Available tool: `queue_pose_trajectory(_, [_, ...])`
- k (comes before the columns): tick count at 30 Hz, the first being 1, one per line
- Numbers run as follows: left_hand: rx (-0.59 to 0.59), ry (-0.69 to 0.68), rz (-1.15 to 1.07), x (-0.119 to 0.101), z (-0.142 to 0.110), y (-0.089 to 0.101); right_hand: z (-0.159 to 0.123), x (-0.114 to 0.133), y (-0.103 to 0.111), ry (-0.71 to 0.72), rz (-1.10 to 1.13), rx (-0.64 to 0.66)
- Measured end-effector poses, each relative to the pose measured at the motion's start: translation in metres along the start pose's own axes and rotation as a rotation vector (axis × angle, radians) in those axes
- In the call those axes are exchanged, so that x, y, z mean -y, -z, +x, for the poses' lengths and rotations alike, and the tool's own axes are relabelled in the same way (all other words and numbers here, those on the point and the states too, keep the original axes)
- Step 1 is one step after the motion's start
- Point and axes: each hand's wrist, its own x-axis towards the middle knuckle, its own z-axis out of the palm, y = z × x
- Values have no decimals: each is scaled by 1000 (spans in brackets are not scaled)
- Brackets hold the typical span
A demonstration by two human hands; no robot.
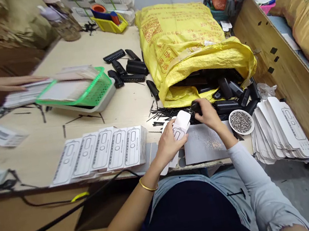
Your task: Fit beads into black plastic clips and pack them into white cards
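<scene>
My left hand (169, 146) grips a small white printed carton (180, 125), its end flap standing up. Close by on the right, my right hand (208, 114) is closed around a black plastic piece (196, 107), mostly covered by the fingers. Beneath both hands lie thin black sticks (161, 113) and a grey sheet (194, 148) with small crumbs on it. Behind them a yellow sack (181, 27) gapes open, with black plastic pieces (226, 89) spilling out. A white bowl of small metal parts (241, 122) stands right of my right hand.
Filled printed cartons (98, 151) stand in a row at left; flat cartons (279, 129) are stacked at right. A green basket (98, 83) holds white paper pieces, beside another person's hand (8, 82). A wooden board (289, 67) walls the right side. A black cable (97, 199) crosses the front.
</scene>
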Motion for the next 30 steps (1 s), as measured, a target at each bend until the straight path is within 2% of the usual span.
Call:
queue_pose_trajectory(3, [47,-23,36,-4,1,-7,-8,12,28,-171,286,-377])
queue_pose_trajectory(5, [22,-72,53,-11,3,-13,-16,32,38,-235,359,-443])
queue_pose_trajectory(8, [-79,-158,89,-18,5,-21,-24,56,36,-219,275,-295])
queue_pose_trajectory(10, [-142,-196,87,-19,5,-22,-24,53,30,-167,195,-122])
queue_pose_trajectory(12, [-205,-206,32,-17,3,-20,-22,34,24,-169,90,27])
queue_pose_trajectory(14, [-254,-205,-44,-16,3,-17,-20,9,16,-256,-113,106])
queue_pose_trajectory(16, [-271,-218,-109,-17,3,-14,-20,-13,8,-286,-330,211])
queue_pose_trajectory(18, [-260,-243,-154,-21,4,-14,-23,-27,2,-265,-432,260])
queue_pose_trajectory(19, [-251,-256,-174,-23,5,-15,-25,-30,2,-251,-422,243])
queue_pose_trajectory(21, [-233,-273,-204,-28,6,-19,-30,-30,7,-251,-280,123])
queue_pose_trajectory(25, [-162,-259,-210,-38,10,-30,-38,-4,34,-325,396,-255])
queue_pose_trajectory(27, [-133,-254,-215,-43,11,-36,-42,19,45,-292,670,-364])
queue_pose_trajectory(28, [-125,-260,-224,-45,11,-38,-45,31,50,-260,712,-401])
queue_pose_trajectory(30, [-119,-278,-255,-47,11,-42,-50,52,55,-193,615,-393])
